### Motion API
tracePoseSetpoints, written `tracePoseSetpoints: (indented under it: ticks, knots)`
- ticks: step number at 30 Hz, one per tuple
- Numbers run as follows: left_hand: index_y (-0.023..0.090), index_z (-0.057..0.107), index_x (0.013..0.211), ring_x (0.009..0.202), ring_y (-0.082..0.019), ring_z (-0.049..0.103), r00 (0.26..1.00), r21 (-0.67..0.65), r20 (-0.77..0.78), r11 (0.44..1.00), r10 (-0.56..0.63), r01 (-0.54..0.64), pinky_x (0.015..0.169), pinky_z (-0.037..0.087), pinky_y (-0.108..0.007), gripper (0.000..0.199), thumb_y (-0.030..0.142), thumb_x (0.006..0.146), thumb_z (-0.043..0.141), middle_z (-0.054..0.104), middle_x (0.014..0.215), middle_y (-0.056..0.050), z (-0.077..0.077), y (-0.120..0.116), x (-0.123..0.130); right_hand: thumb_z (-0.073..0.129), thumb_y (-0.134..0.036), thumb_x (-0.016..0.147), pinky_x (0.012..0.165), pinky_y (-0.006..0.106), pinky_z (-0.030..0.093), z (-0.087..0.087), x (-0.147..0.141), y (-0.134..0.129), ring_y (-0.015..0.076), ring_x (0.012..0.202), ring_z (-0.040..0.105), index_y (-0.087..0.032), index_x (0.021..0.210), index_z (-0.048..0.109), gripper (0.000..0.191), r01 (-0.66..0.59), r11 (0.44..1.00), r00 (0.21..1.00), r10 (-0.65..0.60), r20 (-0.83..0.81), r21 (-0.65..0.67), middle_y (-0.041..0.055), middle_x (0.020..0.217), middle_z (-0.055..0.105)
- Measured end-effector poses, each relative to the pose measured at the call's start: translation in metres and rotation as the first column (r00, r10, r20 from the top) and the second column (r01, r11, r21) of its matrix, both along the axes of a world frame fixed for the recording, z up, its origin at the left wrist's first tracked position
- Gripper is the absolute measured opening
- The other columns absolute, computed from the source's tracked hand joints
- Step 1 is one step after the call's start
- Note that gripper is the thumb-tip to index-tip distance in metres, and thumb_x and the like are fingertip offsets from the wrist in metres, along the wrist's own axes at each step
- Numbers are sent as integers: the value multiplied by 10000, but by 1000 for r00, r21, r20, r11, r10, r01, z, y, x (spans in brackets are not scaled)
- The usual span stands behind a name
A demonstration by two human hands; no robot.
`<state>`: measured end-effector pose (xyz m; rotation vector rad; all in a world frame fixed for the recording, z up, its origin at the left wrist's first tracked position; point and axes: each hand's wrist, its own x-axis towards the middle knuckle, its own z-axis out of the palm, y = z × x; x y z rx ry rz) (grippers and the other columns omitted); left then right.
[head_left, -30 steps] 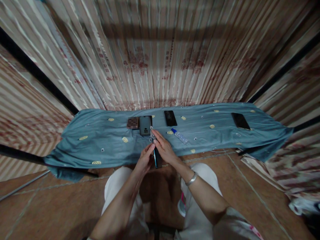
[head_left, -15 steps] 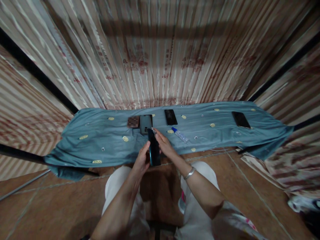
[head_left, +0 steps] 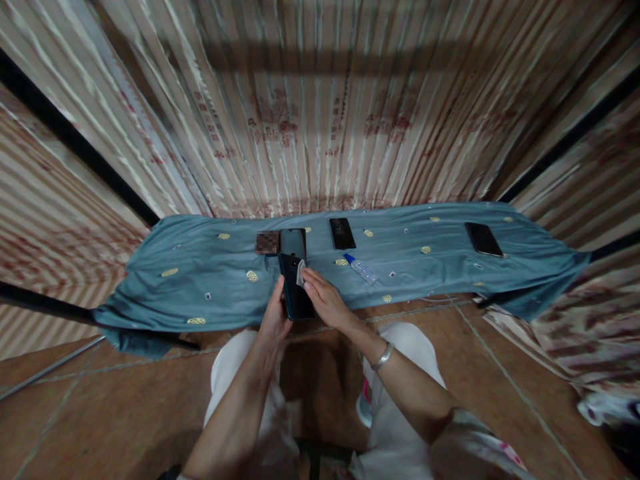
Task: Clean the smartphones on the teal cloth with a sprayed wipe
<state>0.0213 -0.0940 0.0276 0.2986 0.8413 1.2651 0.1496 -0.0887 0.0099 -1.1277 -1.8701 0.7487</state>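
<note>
The left hand (head_left: 274, 315) grips the dark phone (head_left: 299, 303) by its nine-o'clock edge, near the front of the blue-green tablecloth (head_left: 230, 303). At the phone's one o'clock, a pale cloth (head_left: 301, 272) is pinched by the right hand (head_left: 326, 300) against its surface. A blue-capped bottle (head_left: 363, 269) lies toward two o'clock.

Characters (head_left: 338, 115) on the curtain (head_left: 310, 180) — faint, illegible.

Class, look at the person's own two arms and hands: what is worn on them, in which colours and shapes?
The left hand and right hand wear no gloves. A silver-coloured band circles the right wrist. The right sleeve is greyish with pink marks and ends near the elbow; on the left, no sleeve can be clearly made out.
</note>
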Motion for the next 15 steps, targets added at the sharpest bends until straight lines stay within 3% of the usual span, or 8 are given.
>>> tracePoseSetpoints:
  ticks: [7, 15]
  knots:
    - [126, 704, 966, 1086, -207, 631, 1000, 17, -8, 1000, 3, -2, 966, 475, -299, 297, 369, 850, 578, 739, 954, -84, -2, -1, 6, 285, -368, 986, 1165, 427, 274, 8, -4, -16, 185, 1385, 345, -215, 1413, 419, 473, -84, 992, 995, 79, 55, 94, 69, 1480, 412]
    - [125, 704, 991, 1089, -231, 628, 995, 57, -71, 995, -72, 76, 950, 483, -307, 304, 349, 792, 654, 737, 971, -93, -15, -7, 14, 315, -396, 974, 1188, 410, 209, 6, 4, 3, 184, 1426, 255, -212, 1475, 294, 534, 2, 999, 997, -5, 83, 44, 63, 1541, 298]
